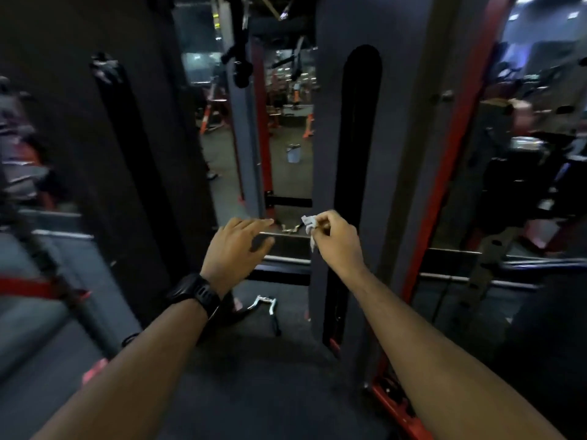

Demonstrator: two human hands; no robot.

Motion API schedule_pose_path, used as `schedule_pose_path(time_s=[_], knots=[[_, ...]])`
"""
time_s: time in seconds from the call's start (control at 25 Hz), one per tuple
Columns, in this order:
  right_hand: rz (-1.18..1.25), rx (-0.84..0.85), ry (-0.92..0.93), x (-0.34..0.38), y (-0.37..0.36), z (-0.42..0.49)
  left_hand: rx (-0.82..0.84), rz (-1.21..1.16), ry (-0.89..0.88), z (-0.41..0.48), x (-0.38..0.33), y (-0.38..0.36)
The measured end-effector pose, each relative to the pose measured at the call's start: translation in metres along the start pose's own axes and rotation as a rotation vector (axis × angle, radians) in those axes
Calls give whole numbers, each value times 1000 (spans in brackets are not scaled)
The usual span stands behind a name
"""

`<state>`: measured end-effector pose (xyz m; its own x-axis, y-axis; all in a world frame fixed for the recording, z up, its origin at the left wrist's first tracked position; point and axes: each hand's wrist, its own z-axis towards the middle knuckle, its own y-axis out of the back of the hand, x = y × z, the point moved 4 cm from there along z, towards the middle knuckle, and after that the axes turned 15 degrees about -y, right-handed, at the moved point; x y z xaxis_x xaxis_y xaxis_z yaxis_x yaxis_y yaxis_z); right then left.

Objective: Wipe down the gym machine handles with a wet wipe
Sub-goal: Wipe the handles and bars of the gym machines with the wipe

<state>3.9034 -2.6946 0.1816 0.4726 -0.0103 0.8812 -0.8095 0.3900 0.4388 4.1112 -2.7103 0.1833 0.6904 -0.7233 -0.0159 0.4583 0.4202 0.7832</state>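
Observation:
My right hand (335,238) pinches a small crumpled white wet wipe (309,225) between thumb and fingers, at waist height in front of the dark machine column (336,122). To its left my left hand (236,247), with a black watch on the wrist, is spread with relaxed fingers and holds nothing; its fingertips reach toward a chrome bar (287,232) that runs between the two hands. A chrome cable handle (265,304) lies on the dark floor below, between my forearms.
Tall dark grey uprights with red frame parts (451,138) stand left and right. More black handles (241,71) hang high behind the gap. A white bucket (293,153) sits on the floor further back. People (524,122) stand at the far right.

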Motion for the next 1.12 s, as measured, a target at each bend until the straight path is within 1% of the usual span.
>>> schedule_pose_path(time_s=[0.12, 0.2, 0.36, 0.48, 0.68, 0.76, 0.88, 0.96, 1.12], knots=[[-37, 214, 42, 31, -94, -18, 50, 98, 157, -78, 48, 40], [-63, 307, 69, 52, -146, -23, 61, 142, 251, -115, 75, 64], [-43, 495, 214, 109, -248, -41, 67, 281, 457, -182, 117, 122], [-13, 658, 288, 145, -315, -68, 81, 355, 615, -233, 137, 161], [76, 848, 345, 198, -408, -121, 96, 481, 805, -311, 164, 218], [67, 882, 385, 219, -446, -137, 70, 517, 854, -339, 188, 238], [80, 876, 369, 248, -500, -144, 52, 523, 862, -366, 235, 261], [97, 837, 355, 270, -535, -145, 48, 505, 830, -381, 278, 275], [127, 710, 307, 322, -599, -142, 46, 455, 713, -394, 374, 312]])
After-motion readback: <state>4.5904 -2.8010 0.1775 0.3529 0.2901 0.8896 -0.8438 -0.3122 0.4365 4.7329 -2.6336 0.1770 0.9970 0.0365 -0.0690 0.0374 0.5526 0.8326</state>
